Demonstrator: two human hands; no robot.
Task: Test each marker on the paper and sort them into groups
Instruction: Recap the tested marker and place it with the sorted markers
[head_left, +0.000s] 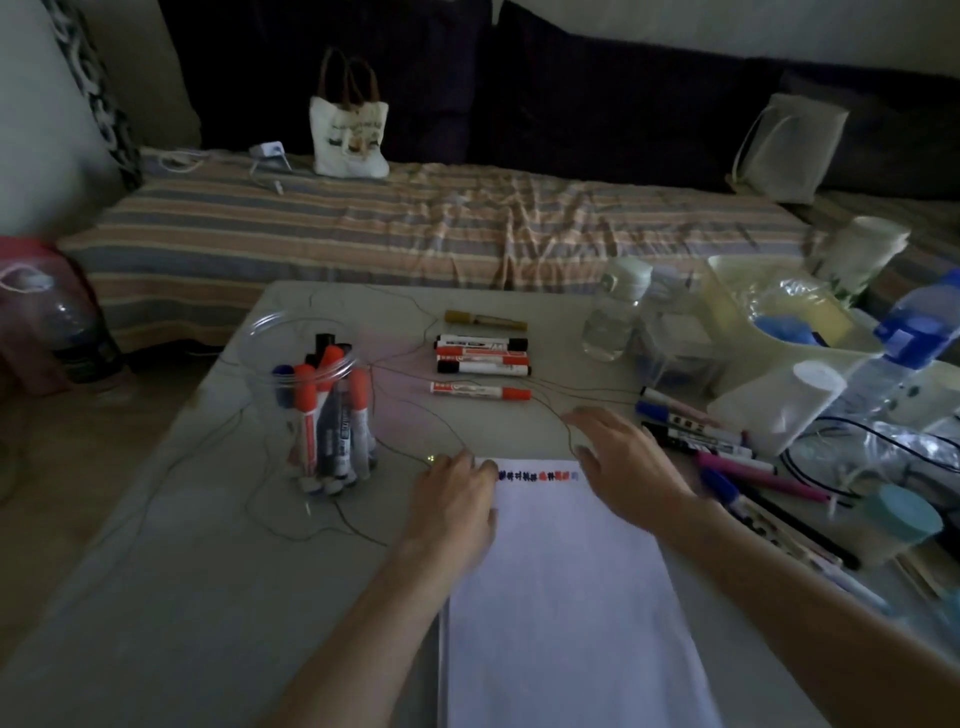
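Paper (561, 582) is pinned at its far-left corner by flat left hand (457, 499), right hand (623, 462) hovers spread and empty, markers sorted far (483, 358), in jar (322, 410), right (727, 447).

Dim, underexposed room; white paper (566, 587) brightest. Soft focus, motion blur at right clutter, wide-angle bending at edges.

Printing on the marker barrels (483, 368) and the tote bag (349, 135) is too blurred to read
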